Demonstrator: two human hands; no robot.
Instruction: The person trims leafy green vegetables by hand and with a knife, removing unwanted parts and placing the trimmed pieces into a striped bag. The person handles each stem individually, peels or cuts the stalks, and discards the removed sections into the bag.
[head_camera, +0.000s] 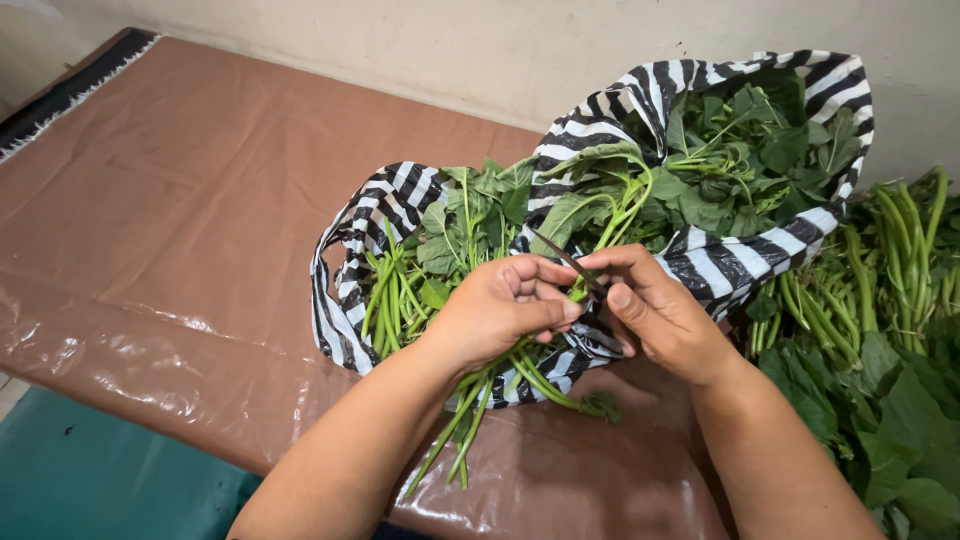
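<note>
Brown table (180, 200), both hands (500, 305) pinching stems (530, 375)

Hands working a bunch of leafy green stems over a striped bag.

Left hand (497, 308) closed around the green stems (470, 420), right hand (655, 305) pinching a thin dark strand (560, 255) just above. Black-and-white striped bag (700, 265) full of leaves behind, lying on a brown plastic-covered table (170, 210); loose pile of greens (880, 330) at right.

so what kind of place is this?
Probably a home or market-stall vegetable prep spot: brown plastic-covered table, striped plastic bag full of leafy greens, loose green stems piled beside, plain wall behind.
</note>
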